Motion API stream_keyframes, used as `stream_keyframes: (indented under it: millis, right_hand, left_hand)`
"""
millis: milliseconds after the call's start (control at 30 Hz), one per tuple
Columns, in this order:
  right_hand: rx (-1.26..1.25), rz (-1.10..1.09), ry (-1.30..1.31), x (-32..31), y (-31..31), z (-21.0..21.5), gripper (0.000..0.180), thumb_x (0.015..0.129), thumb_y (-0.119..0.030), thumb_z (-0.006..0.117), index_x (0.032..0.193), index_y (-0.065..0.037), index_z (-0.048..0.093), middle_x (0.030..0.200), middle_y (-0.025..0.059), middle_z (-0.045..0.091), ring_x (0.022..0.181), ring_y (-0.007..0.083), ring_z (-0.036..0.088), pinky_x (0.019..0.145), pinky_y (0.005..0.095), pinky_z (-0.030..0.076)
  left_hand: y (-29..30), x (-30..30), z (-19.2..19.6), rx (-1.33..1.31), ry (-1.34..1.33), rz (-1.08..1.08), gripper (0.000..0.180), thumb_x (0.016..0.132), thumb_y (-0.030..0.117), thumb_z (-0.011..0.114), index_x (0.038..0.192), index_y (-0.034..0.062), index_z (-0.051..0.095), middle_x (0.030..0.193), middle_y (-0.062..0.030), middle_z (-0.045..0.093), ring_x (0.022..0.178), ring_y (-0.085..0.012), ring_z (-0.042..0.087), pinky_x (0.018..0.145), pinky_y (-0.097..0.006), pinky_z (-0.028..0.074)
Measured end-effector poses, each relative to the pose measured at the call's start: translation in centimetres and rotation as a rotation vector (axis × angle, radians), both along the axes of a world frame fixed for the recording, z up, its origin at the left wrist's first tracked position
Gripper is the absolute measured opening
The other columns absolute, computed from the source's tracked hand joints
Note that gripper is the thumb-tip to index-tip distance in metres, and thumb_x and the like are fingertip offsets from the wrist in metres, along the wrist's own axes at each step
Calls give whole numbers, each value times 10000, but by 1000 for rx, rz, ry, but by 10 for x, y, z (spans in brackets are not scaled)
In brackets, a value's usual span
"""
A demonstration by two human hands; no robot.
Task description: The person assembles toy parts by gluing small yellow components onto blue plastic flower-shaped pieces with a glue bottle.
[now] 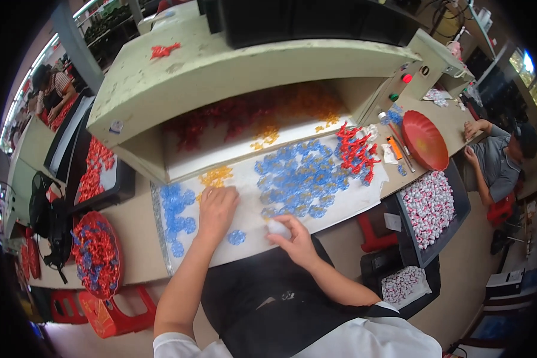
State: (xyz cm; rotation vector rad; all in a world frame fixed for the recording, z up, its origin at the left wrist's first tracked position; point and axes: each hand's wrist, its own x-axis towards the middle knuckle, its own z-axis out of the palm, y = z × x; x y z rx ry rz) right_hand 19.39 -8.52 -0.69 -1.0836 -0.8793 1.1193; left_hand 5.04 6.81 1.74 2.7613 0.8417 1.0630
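My left hand [219, 206] is at the edge of a small pile of yellow plastic pieces [215, 175]. Its fingers are bent and close together, and whatever they pinch is hidden. My right hand [295, 238] grips a small whitish squeeze bottle [278, 228], its tip towards the sheet. Between the hands, a single blue translucent flower-shaped piece [236, 237] lies on the white sheet [221, 258]. Many blue pieces with yellowish centres [301, 176] spread beyond my right hand. More plain blue pieces [176, 215] lie left of my left hand.
Ahead stands a cream box-like machine [179, 86] with red and orange pieces inside. Red branching pieces [357, 154] lie at the sheet's right end. A red bowl [425, 140] and a black bin [459, 206] are to the right. At left sits a heaped red basin [120, 262]. A co-worker [507, 161] sits at far right.
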Motion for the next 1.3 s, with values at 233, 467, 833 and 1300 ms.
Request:
stream_keyframes:
  millis: [233,467,833,1300]
  right_hand:
    - [-28,-10,-48,3,14,16,290,810,23,610,981,-62,391,865,40,532,707,73,518,555,197,443]
    - [-253,107,-13,-20,21,26,157,808,-15,631,942,-13,548,797,42,579,623,63,516,520,192,422]
    - [-122,151,-383,-27,20,26,157,781,-73,661,915,-3,618,785,63,659,731,128,618,714,266,480]
    - [-219,206,-661,-12,53,35,95,774,-91,677,793,-5,640,730,49,651,681,75,566,631,241,446]
  left_hand:
    - [-27,-16,28,-757,-334,111,104,822,80,611,897,11,633,745,-78,585,699,-186,555,701,-278,431]
    - [-85,-34,2,-1093,-630,14,181,834,36,590,1010,19,628,867,-92,630,831,-162,601,765,-262,455]
    - [-101,-43,-2,-923,-516,66,104,774,-24,651,876,-6,638,858,-92,649,800,-171,632,707,-266,497]
    - [-81,-48,-10,-454,-104,309,364,686,128,745,1024,84,615,965,-50,556,889,-219,542,761,-337,391]
